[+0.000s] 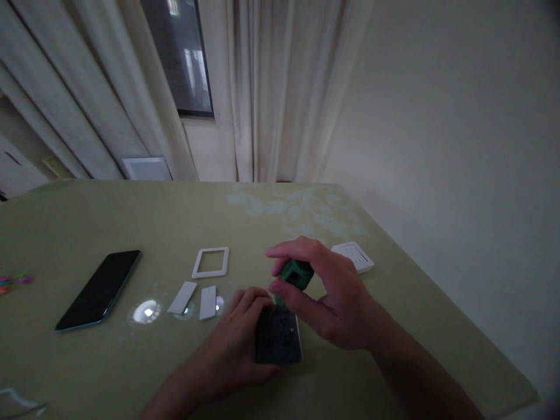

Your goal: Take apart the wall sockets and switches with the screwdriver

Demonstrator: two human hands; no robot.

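Observation:
My right hand (332,291) pinches a small green tool (295,274) between thumb and fingers, its lower end resting on a dark square switch body (280,338) that lies flat on the table. My left hand (238,344) grips the left side of that dark body, fingers curled over its top edge. Just left of the hands lie two narrow white cover plates (182,297) (208,302). A white square frame (210,262) lies behind them.
A black phone (100,289) lies face up at the left of the greenish table (131,221). A whole white wall switch (353,256) sits behind my right hand near the table's right edge. Small coloured bits (11,283) lie at the far left. Curtains hang behind.

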